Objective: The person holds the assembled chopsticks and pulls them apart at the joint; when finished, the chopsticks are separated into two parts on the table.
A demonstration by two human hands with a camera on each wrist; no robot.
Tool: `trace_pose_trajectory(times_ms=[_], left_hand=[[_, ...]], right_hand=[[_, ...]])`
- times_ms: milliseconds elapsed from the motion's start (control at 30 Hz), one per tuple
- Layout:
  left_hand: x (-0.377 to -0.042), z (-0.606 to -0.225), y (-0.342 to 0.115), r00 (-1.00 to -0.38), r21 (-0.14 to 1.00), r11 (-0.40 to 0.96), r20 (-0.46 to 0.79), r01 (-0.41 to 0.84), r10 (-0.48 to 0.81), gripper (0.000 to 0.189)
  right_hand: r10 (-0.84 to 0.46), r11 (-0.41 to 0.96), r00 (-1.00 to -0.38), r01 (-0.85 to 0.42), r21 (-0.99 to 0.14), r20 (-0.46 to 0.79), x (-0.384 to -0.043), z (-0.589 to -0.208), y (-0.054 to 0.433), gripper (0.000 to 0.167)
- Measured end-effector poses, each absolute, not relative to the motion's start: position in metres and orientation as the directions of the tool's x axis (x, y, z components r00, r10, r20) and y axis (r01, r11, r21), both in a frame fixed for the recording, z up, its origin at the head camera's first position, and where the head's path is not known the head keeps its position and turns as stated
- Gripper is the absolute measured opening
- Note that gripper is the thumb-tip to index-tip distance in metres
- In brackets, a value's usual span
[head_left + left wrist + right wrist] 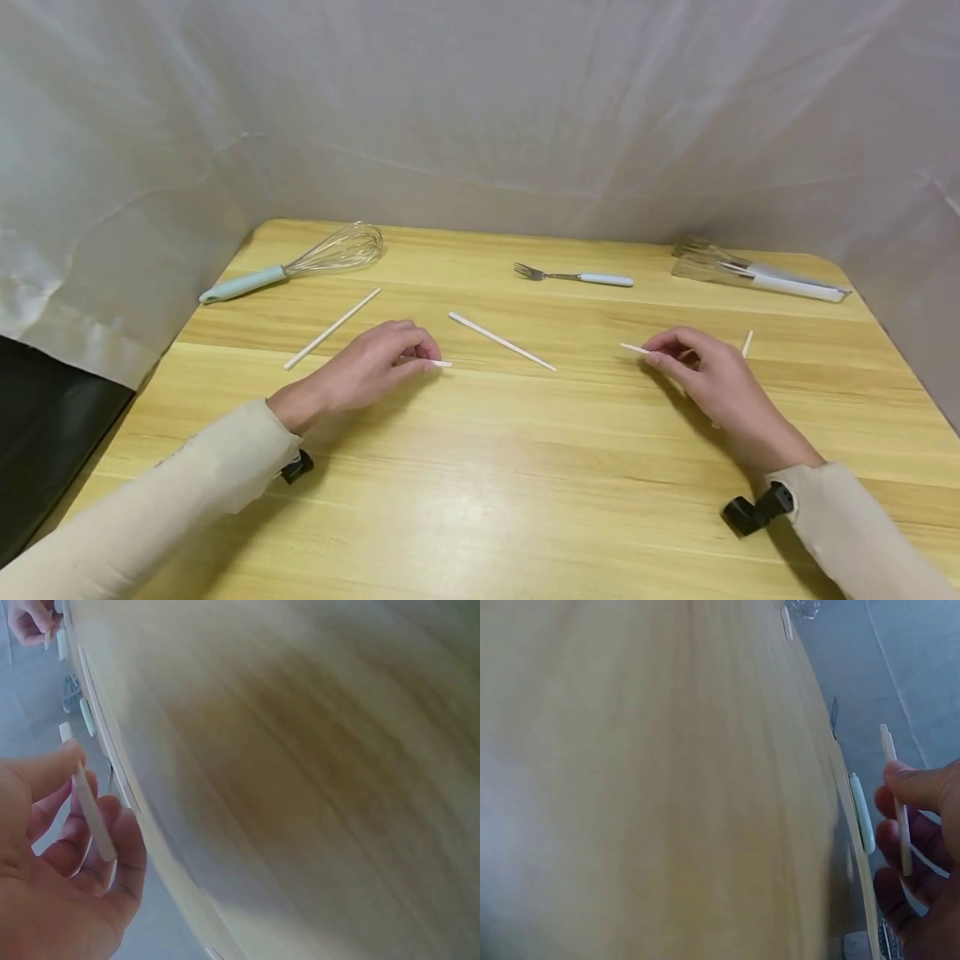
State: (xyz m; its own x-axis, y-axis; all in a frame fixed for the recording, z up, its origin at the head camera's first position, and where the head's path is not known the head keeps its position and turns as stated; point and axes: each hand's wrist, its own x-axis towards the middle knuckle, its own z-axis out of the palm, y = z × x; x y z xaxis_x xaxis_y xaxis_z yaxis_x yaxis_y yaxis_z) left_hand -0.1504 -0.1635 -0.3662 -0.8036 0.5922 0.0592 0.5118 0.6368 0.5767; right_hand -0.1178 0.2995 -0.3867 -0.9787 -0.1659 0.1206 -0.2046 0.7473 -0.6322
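Between thumb and fingers, my left hand (375, 360) pinches a short white stick (91, 814) that looks like a piece of a chopstick; it is held just above the table. My right hand (701, 367) pinches another short white stick (902, 825) the same way, its tip pointing left in the head view. Two longer white chopsticks lie on the wood: one chopstick (332, 328) beyond the left hand, the other chopstick (502, 341) between the hands. A further white stick (747, 343) lies mostly hidden behind the right hand.
Along the back of the wooden table (465, 500) lie a whisk (300, 262) with a pale green handle, a fork (573, 276) with a light blue handle, and a white-handled utensil in clear plastic wrapping (765, 273). A grey curtain (480, 117) hangs behind the table.
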Motion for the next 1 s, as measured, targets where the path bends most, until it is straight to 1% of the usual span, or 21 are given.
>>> trace_pose_trajectory(times_ms=[200, 367, 533, 767, 1000], left_hand=[[-0.155, -0.372, -0.163, -0.787, 0.570, 0.648, -0.002, 0.506, 0.616, 0.005], [-0.157, -0.375, -0.162, -0.781, 0.562, 0.654, -0.023, 0.506, 0.624, 0.006], [-0.159, -0.376, -0.161, -0.779, 0.564, 0.654, -0.030, 0.505, 0.627, 0.005], [-0.161, -0.376, -0.161, -0.788, 0.582, 0.662, -0.059, 0.472, 0.613, 0.005], [-0.162, -0.375, -0.163, -0.781, 0.594, 0.652, -0.061, 0.472, 0.621, 0.005]], right_hand=[[-0.216, 0.779, -0.974, -0.216, -0.589, 0.072, -0.127, -0.388, 0.297, 0.016], [-0.237, 0.797, -0.969, -0.236, -0.557, 0.072, -0.131, -0.390, 0.295, 0.013], [-0.250, 0.795, -0.966, -0.243, -0.556, 0.065, -0.134, -0.390, 0.294, 0.013], [-0.246, 0.795, -0.968, -0.235, -0.559, 0.058, -0.136, -0.390, 0.293, 0.013], [-0.244, 0.797, -0.969, -0.227, -0.559, 0.045, -0.138, -0.390, 0.292, 0.014]])
